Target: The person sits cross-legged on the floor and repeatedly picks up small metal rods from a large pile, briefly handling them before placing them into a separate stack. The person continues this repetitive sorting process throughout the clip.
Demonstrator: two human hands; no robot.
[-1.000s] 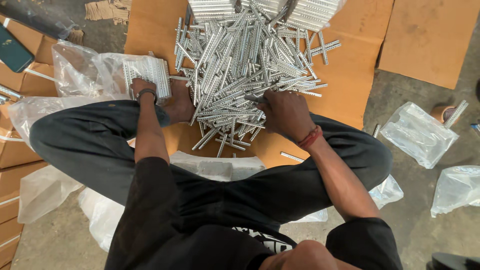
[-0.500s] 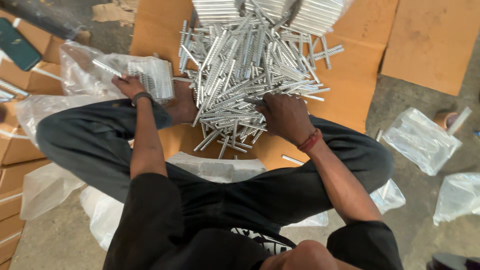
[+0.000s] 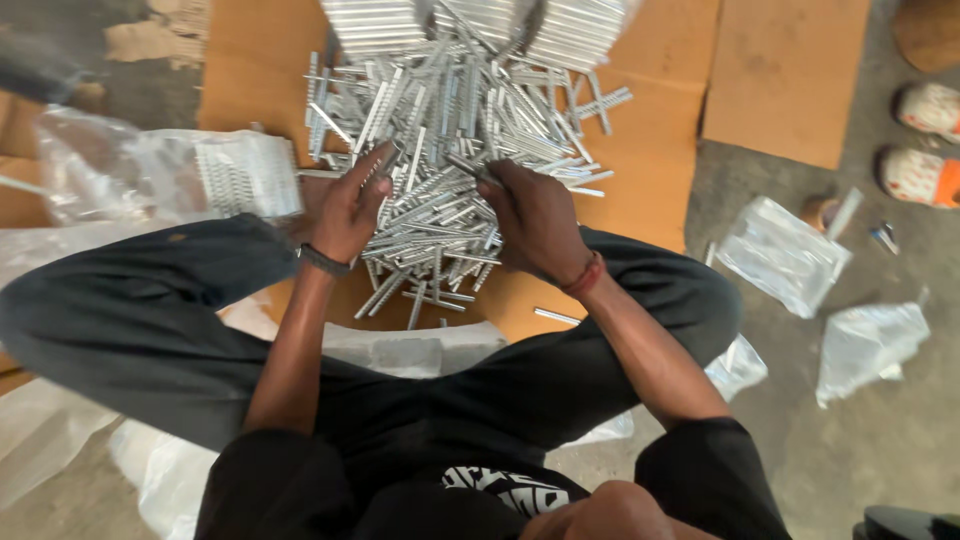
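The right hand (image 3: 535,215) had pinched one thin metal strip (image 3: 470,168), its long axis running toward ten o'clock. The left hand (image 3: 350,210) lay with fingers spread on the heap of silvery ribbed strips (image 3: 450,130), which fanned out at twelve o'clock over cardboard (image 3: 650,150). A clear bag of sorted strips (image 3: 245,175) sat at nine o'clock.

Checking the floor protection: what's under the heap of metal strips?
Orange cardboard lies beneath the heap of metal strips, showing at its edges. The part under the heap itself is covered.
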